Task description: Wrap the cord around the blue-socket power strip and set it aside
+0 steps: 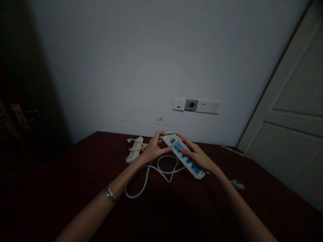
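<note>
A white power strip point(189, 163) with blue socket faces is tilted between my two hands above the dark red table. My left hand point(155, 148) grips its far left end, thumb below and fingers at the top edge. Around the strip's right side goes my right hand point(195, 153), its thumb lying over the sockets and its fingers at the far edge. A white cord point(146, 181) loops on the table beneath the strip. Close to my left hand lies a second white power strip point(135, 149) with its own cord wrapped around it.
The dark red table point(101, 161) meets a pale wall that carries wall sockets point(208, 107). A white plug point(237, 184) lies on the table beside my right forearm. At the right stands a white panelled door point(292, 134).
</note>
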Action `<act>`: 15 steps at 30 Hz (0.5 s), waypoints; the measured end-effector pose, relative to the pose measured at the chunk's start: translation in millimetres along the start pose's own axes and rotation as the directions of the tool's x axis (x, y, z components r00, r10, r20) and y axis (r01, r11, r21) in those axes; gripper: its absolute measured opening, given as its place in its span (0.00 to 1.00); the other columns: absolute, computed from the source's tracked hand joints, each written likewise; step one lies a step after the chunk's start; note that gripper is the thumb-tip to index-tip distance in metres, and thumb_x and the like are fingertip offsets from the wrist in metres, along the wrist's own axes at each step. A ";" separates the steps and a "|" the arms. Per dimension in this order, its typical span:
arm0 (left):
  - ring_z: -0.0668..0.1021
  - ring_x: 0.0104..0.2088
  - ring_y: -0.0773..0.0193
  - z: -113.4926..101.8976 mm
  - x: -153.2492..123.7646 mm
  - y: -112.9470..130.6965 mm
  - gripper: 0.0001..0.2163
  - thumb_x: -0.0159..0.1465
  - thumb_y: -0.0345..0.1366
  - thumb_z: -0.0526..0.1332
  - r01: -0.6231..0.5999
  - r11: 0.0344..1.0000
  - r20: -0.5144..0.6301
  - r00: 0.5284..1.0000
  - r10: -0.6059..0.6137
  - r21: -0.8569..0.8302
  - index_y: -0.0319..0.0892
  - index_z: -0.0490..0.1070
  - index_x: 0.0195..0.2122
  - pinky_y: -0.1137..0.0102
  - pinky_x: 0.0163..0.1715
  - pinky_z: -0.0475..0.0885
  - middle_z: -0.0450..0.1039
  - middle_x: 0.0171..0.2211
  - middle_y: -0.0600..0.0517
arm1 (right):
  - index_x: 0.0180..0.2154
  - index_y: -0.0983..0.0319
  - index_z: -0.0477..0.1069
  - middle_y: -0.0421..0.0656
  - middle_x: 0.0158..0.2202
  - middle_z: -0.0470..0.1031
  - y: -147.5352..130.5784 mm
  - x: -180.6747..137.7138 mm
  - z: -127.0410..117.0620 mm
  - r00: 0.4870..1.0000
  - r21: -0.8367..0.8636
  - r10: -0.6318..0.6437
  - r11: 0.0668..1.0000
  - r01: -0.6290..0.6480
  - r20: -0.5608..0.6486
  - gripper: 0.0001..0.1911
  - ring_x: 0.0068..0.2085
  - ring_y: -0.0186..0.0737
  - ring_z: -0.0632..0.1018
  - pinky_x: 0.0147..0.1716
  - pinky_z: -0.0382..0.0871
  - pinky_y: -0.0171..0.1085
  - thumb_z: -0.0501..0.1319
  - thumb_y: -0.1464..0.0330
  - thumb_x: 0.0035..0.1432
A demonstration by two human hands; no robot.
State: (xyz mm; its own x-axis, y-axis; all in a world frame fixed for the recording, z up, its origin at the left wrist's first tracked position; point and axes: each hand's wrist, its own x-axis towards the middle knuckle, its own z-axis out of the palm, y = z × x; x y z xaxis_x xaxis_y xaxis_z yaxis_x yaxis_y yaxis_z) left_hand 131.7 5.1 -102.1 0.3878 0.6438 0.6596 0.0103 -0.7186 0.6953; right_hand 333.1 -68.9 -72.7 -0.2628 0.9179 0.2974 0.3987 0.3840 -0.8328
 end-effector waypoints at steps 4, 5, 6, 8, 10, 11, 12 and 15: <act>0.75 0.42 0.58 -2.5 -1.0 3.9 0.35 0.49 0.39 0.70 -0.014 1.000 0.026 1.000 0.014 -0.002 0.46 0.55 0.56 0.66 0.37 0.73 0.64 0.52 0.44 | 0.63 0.53 0.50 0.43 0.60 0.62 -2.2 -0.9 0.4 1.000 0.013 -0.004 1.000 0.004 0.013 0.35 0.52 0.49 0.70 0.51 0.63 0.46 0.57 0.58 0.56; 0.75 0.41 0.59 -3.5 -1.3 5.0 0.35 0.50 0.39 0.69 -0.011 1.000 0.038 0.999 0.011 -0.015 0.47 0.55 0.57 0.66 0.36 0.73 0.65 0.51 0.44 | 0.63 0.52 0.50 0.42 0.60 0.61 -3.1 -1.3 0.2 1.000 0.012 -0.008 1.000 0.008 0.018 0.35 0.53 0.49 0.70 0.51 0.62 0.47 0.57 0.58 0.56; 0.75 0.40 0.60 -4.6 -1.3 6.0 0.34 0.52 0.39 0.67 -0.003 1.000 0.053 0.999 0.005 -0.031 0.47 0.55 0.58 0.67 0.36 0.73 0.66 0.51 0.45 | 0.63 0.52 0.49 0.42 0.60 0.61 -4.0 -1.6 -0.2 1.000 0.008 -0.011 1.000 0.011 0.022 0.35 0.53 0.49 0.70 0.51 0.62 0.48 0.57 0.58 0.56; 0.75 0.39 0.61 -7.2 -0.1 8.2 0.27 0.57 0.41 0.62 0.018 0.998 0.068 0.998 -0.013 -0.068 0.47 0.58 0.57 0.67 0.36 0.72 0.67 0.49 0.46 | 0.63 0.52 0.50 0.42 0.60 0.61 -5.5 -2.0 -1.3 0.999 -0.009 -0.017 1.000 0.017 0.029 0.35 0.53 0.49 0.69 0.52 0.61 0.49 0.56 0.59 0.56; 0.74 0.40 0.61 -10.4 2.6 11.2 0.18 0.61 0.41 0.57 0.012 0.998 0.036 0.999 -0.010 -0.063 0.44 0.63 0.53 0.67 0.37 0.72 0.68 0.47 0.47 | 0.63 0.53 0.50 0.41 0.60 0.61 -6.6 -2.2 -2.6 0.999 -0.045 -0.028 0.999 0.029 0.029 0.34 0.55 0.49 0.68 0.55 0.58 0.49 0.57 0.60 0.56; 0.74 0.42 0.60 -12.3 4.4 13.1 0.15 0.62 0.41 0.56 -0.010 1.000 0.008 1.000 0.010 -0.028 0.43 0.66 0.49 0.67 0.39 0.71 0.68 0.47 0.47 | 0.63 0.53 0.51 0.41 0.61 0.60 -6.9 -2.1 -3.0 0.999 -0.069 -0.033 0.997 0.035 0.030 0.34 0.56 0.49 0.66 0.56 0.57 0.49 0.57 0.59 0.56; 0.73 0.44 0.60 -14.3 6.3 15.5 0.13 0.62 0.40 0.57 -0.043 0.999 -0.021 0.999 0.044 0.022 0.42 0.69 0.45 0.66 0.41 0.71 0.68 0.47 0.47 | 0.63 0.53 0.51 0.41 0.61 0.60 -7.3 -2.1 -3.3 0.999 -0.091 -0.040 0.995 0.043 0.033 0.34 0.57 0.49 0.65 0.57 0.55 0.49 0.57 0.59 0.56; 0.71 0.45 0.60 -20.1 11.0 25.4 0.08 0.61 0.37 0.59 -0.159 0.963 -0.038 0.985 0.171 0.217 0.41 0.71 0.39 0.65 0.44 0.68 0.68 0.43 0.47 | 0.62 0.53 0.53 0.40 0.61 0.60 -8.7 -2.2 -2.9 0.996 -0.141 -0.073 0.987 0.080 0.060 0.33 0.58 0.49 0.65 0.58 0.54 0.48 0.57 0.59 0.56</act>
State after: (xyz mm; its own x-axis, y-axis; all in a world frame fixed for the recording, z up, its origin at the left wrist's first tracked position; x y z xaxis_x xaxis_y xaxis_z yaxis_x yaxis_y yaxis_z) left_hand 117.7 -0.8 -71.4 0.3486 0.5212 0.7790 0.1488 -0.8514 0.5030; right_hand 332.7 -74.0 -64.8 -0.3432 0.8799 0.3286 0.4960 0.4669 -0.7321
